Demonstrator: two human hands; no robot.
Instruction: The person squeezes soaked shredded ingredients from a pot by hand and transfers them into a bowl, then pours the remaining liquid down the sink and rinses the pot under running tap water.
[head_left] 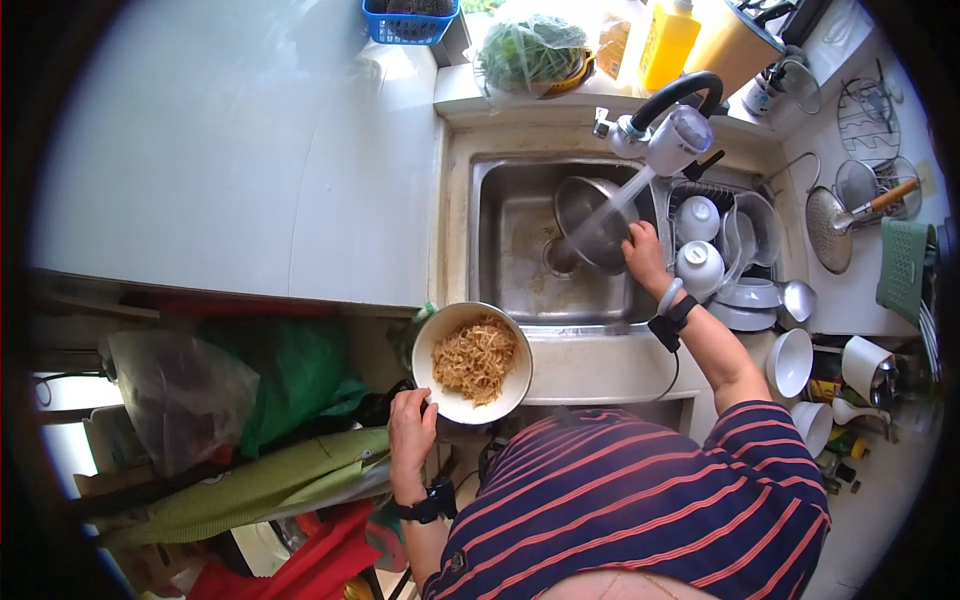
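Note:
My left hand (411, 432) is closed on the near-left rim of a white bowl (427, 340). Light brown shredded food (474, 362) lies inside that bowl, which is beside the sink's front left corner. Over the sink (510, 290), my right hand (646, 256) grips the right edge of a metal bowl (578, 205), its fingers partly hidden. The metal bowl is tilted on its side. Water streams from the faucet (680, 140) down across it toward the drain (560, 258).
Right of the sink, a dish rack (715, 190) holds white bowls (698, 268) and other dishes. A bag of greens (532, 52) and a yellow bottle (668, 45) stand on the back ledge. A white countertop (230, 150) extends left. Strainers (828, 230) hang at right.

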